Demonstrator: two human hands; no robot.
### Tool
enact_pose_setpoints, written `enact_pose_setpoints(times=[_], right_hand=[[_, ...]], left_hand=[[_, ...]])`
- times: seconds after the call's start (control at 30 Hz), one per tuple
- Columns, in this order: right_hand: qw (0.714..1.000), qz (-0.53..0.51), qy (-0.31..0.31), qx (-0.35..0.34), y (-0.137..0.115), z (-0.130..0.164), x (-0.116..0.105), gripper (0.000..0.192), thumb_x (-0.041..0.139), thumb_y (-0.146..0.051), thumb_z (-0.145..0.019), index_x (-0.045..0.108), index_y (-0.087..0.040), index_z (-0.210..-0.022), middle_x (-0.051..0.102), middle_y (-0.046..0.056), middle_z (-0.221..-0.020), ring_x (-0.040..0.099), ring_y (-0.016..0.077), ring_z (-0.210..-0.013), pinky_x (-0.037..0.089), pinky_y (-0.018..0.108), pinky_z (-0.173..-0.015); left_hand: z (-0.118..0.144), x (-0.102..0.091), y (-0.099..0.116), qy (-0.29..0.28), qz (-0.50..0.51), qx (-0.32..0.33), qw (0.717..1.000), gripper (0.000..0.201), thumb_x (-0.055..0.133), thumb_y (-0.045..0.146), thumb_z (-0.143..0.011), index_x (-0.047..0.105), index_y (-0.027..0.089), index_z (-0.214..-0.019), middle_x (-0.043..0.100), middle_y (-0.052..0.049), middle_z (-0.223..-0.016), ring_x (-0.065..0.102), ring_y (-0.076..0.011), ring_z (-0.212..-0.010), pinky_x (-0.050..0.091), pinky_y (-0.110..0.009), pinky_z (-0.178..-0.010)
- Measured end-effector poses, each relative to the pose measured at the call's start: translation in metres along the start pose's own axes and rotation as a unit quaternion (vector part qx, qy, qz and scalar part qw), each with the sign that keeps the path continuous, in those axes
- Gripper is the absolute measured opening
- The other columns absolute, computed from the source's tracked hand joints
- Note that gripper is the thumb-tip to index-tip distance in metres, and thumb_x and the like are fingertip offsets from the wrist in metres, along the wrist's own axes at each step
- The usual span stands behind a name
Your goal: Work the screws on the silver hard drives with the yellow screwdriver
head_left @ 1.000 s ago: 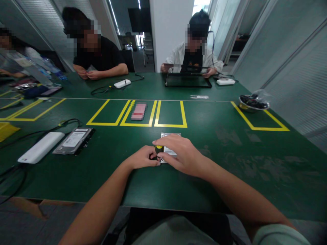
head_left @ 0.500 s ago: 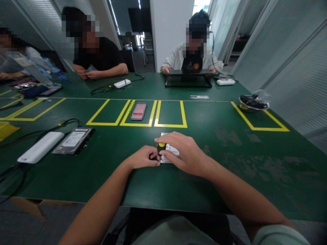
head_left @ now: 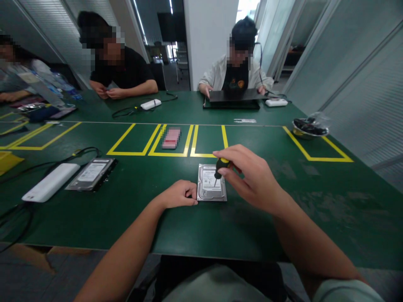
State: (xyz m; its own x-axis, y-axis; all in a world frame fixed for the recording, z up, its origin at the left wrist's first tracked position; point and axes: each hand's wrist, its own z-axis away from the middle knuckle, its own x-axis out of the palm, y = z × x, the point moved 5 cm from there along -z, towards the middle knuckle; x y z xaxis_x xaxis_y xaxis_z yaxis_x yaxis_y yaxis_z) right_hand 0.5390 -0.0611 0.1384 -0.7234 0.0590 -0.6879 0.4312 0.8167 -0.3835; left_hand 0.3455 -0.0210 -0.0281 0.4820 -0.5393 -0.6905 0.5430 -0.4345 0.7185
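Note:
A silver hard drive with a white label lies flat on the green table. Curled against its left edge is my left hand, thumb and fingertips touching the side; the exact hold at the edge is partly hidden. My right hand grips a short black and yellow screwdriver by its handle. The screwdriver tilts, its thin shaft pointing down over the label, and whether the tip touches the drive is hard to tell.
To the left lie another hard drive and a white power bank with black cables. Yellow tape outlines run across the table, one holding a pink phone-shaped object. A metal bowl stands right. Across sits a person with a black panel.
My right hand has moved right and slightly up with the screwdriver, away from the drive's left edge, uncovering most of the label. My left hand stays put. The person opposite has tilted the panel.

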Motion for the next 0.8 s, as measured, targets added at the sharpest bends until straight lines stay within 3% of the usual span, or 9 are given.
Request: enact_pose_setpoints(times=[0.17, 0.4, 0.6, 0.8], right_hand=[[0.996, 0.081, 0.016, 0.024, 0.001, 0.006, -0.022, 0.026, 0.051, -0.024, -0.095, 0.057, -0.022, -0.12, 0.063, 0.009, -0.105, 0.059, 0.0225, -0.092, 0.051, 0.037, -0.078], [0.974, 0.204, 0.027, 0.092, 0.028, 0.03, -0.037, 0.021, 0.054, -0.02, -0.092, 0.059, -0.018, -0.112, 0.063, 0.011, -0.102, 0.06, 0.026, -0.094, 0.051, 0.041, -0.08], [0.958, 0.242, 0.067, 0.136, 0.057, 0.057, -0.025, 0.014, 0.055, -0.021, -0.091, 0.057, -0.017, -0.104, 0.063, 0.011, -0.097, 0.061, 0.0253, -0.09, 0.052, 0.04, -0.078], [0.949, 0.259, 0.091, 0.154, 0.083, 0.076, 0.0, 0.013, 0.053, -0.023, -0.092, 0.056, -0.016, -0.103, 0.064, 0.012, -0.097, 0.062, 0.0259, -0.094, 0.053, 0.041, -0.082]], left_hand=[[-0.001, 0.0, 0.001, 0.001, -0.04, 0.0, 0.999, 0.016, 0.073, 0.03, -0.072, 0.064, 0.016, -0.07, 0.05, 0.004, -0.064, 0.047, -0.0104, -0.063, 0.03, -0.022, -0.06], [-0.001, 0.001, 0.001, 0.002, -0.046, -0.004, 0.999, 0.014, 0.072, 0.027, -0.072, 0.063, 0.016, -0.07, 0.052, 0.004, -0.064, 0.048, -0.0104, -0.063, 0.031, -0.022, -0.06], [-0.001, 0.001, 0.0, 0.0, -0.05, -0.004, 0.999, 0.015, 0.072, 0.028, -0.072, 0.064, 0.016, -0.071, 0.052, 0.004, -0.065, 0.049, -0.0107, -0.064, 0.031, -0.022, -0.061], [-0.001, 0.002, -0.001, 0.003, -0.053, -0.002, 0.999, 0.015, 0.072, 0.028, -0.072, 0.063, 0.016, -0.071, 0.053, 0.004, -0.065, 0.05, -0.0105, -0.064, 0.032, -0.022, -0.061]])
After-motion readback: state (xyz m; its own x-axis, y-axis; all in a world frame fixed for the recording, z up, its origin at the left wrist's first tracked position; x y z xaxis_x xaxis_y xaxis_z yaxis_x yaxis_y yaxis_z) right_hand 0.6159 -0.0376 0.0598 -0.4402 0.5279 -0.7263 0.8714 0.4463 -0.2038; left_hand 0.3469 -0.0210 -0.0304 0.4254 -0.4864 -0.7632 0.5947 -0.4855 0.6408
